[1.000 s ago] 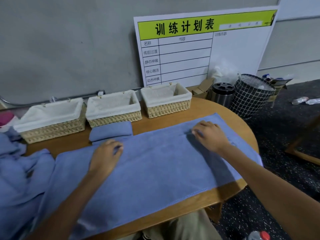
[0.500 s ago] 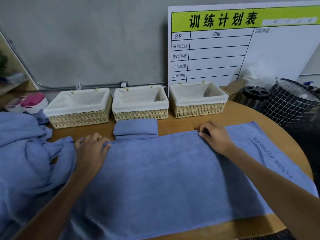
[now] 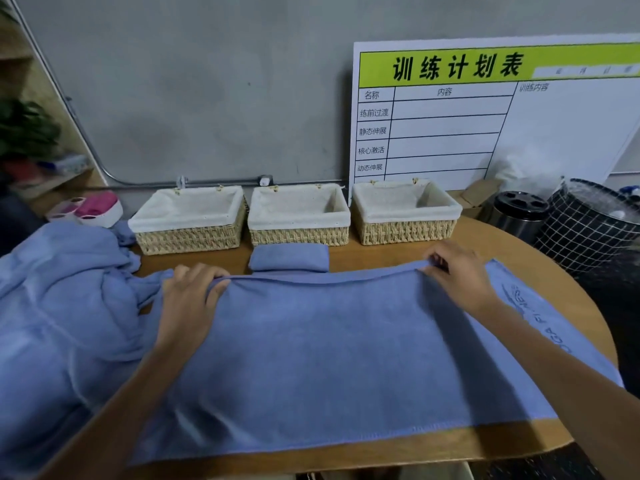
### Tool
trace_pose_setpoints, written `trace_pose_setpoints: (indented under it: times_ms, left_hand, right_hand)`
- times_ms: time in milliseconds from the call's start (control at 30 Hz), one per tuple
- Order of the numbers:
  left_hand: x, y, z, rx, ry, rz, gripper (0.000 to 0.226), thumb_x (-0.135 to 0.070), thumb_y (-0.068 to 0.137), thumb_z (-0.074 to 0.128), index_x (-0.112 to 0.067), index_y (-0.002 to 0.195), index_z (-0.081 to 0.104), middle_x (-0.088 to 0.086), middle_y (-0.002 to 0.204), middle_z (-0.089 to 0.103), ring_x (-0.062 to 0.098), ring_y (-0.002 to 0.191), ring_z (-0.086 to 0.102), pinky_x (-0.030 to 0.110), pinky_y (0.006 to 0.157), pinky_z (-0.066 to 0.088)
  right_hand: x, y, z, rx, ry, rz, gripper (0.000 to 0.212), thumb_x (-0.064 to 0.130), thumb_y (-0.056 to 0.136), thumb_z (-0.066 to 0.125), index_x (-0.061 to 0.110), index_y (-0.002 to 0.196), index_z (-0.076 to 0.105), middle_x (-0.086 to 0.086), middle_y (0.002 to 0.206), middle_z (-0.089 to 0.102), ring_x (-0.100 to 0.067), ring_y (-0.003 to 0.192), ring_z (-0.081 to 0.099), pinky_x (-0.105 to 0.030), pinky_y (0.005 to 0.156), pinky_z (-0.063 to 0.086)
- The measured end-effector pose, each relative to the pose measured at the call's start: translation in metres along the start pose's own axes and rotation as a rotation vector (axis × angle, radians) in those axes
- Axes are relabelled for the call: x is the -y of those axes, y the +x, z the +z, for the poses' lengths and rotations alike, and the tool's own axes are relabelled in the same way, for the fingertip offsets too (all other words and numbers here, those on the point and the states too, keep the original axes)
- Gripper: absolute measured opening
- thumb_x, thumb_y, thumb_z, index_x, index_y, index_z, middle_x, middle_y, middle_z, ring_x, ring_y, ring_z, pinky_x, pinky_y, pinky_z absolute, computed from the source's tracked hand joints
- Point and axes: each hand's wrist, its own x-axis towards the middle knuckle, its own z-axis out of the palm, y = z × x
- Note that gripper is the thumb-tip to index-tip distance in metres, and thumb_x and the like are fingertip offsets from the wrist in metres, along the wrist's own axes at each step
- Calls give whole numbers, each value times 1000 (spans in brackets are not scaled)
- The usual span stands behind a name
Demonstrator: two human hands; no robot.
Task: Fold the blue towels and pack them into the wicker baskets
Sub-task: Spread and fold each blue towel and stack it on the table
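Observation:
A large blue towel (image 3: 329, 358) lies spread across the round wooden table (image 3: 571, 434). My left hand (image 3: 190, 292) grips its far edge on the left, and my right hand (image 3: 457, 271) pinches the same edge on the right, lifting it slightly. A small folded blue towel (image 3: 289, 261) rests just behind that edge. Three white-lined wicker baskets stand in a row at the back: left (image 3: 188, 221), middle (image 3: 299, 216), right (image 3: 405, 213). All three look empty.
A heap of loose blue towels (image 3: 59, 306) covers the table's left side. A whiteboard (image 3: 485, 116) leans on the wall behind the baskets. A metal can (image 3: 519, 213) and a wire-mesh bin (image 3: 588, 226) stand right of the table.
The camera has moved closer and to the left. Both hands have closed on the towel's far edge, and that edge now rises a little off the table.

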Motion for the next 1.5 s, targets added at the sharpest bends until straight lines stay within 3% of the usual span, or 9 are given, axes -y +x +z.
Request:
trace_pose_setpoints:
  times_ms: [133, 300, 500, 700, 833, 933, 1167, 1367, 1500]
  left_hand:
    - [12, -28, 3, 201, -241, 161, 26, -45, 101, 43, -29, 87, 58, -16, 86, 55, 13, 80, 52, 37, 74, 42]
    - [30, -34, 21, 380, -268, 187, 34, -54, 101, 36, -34, 80, 52, -15, 79, 55, 7, 78, 52, 36, 73, 43]
    - [39, -13, 28, 318, -239, 217, 47, -61, 103, 27, -29, 83, 55, -14, 80, 55, 5, 76, 50, 35, 74, 38]
    - [9, -19, -10, 116, -227, 159, 34, -46, 99, 44, -21, 93, 66, -6, 86, 55, 17, 80, 50, 31, 76, 37]
    - [2, -67, -5, 282, -309, 209, 38, -59, 99, 44, -29, 93, 66, -24, 91, 54, 1, 87, 53, 19, 80, 38]
    - [10, -73, 4, 353, -324, 266, 44, -62, 99, 41, -26, 94, 67, -29, 98, 55, -5, 90, 53, 13, 81, 38]
    - [32, -25, 28, 349, -275, 287, 48, -64, 101, 33, -29, 94, 64, -19, 92, 56, -1, 90, 52, 28, 83, 41]
    - [33, -16, 1, 160, -222, 223, 32, -40, 98, 50, -17, 98, 71, -1, 88, 58, 17, 84, 51, 32, 77, 39]
    - [32, -44, -12, 245, -183, 332, 35, -47, 99, 50, -21, 98, 74, -5, 84, 53, 13, 79, 49, 30, 70, 39]
  right_hand:
    - [4, -46, -14, 78, -44, -104, 37, 14, 79, 77, 35, 82, 47, 16, 78, 52, -9, 69, 50, -40, 71, 38]
    - [-10, -72, 7, 149, -177, -89, 30, 12, 71, 84, 27, 86, 63, 14, 92, 61, -17, 81, 60, -34, 73, 35]
    - [-14, -40, 18, 79, -221, -107, 20, 12, 74, 84, 22, 82, 68, 7, 84, 63, -23, 77, 59, -37, 74, 36]
    - [-13, -36, -16, 4, -136, -174, 13, 12, 86, 71, 14, 75, 64, 3, 73, 64, -23, 65, 59, -36, 70, 41]
    - [-15, -72, -23, 80, -247, -361, 32, 45, 88, 49, 21, 74, 65, 8, 70, 62, -14, 67, 58, -28, 64, 39]
    - [-21, -95, -13, 63, -233, -312, 40, 59, 90, 48, 25, 85, 68, 11, 86, 65, -10, 80, 54, -29, 68, 40]
    - [-16, -82, -8, 1, -375, -194, 66, 68, 98, 17, 29, 89, 70, 10, 89, 69, -19, 80, 65, -37, 72, 41]
    - [-12, -80, -27, -131, -388, -326, 53, 52, 102, 33, 28, 70, 67, 10, 67, 63, -17, 63, 58, -37, 68, 29]
    - [-19, -97, -29, -33, -366, -496, 35, 55, 94, 50, 29, 75, 66, 15, 76, 63, -9, 72, 53, -31, 70, 29]
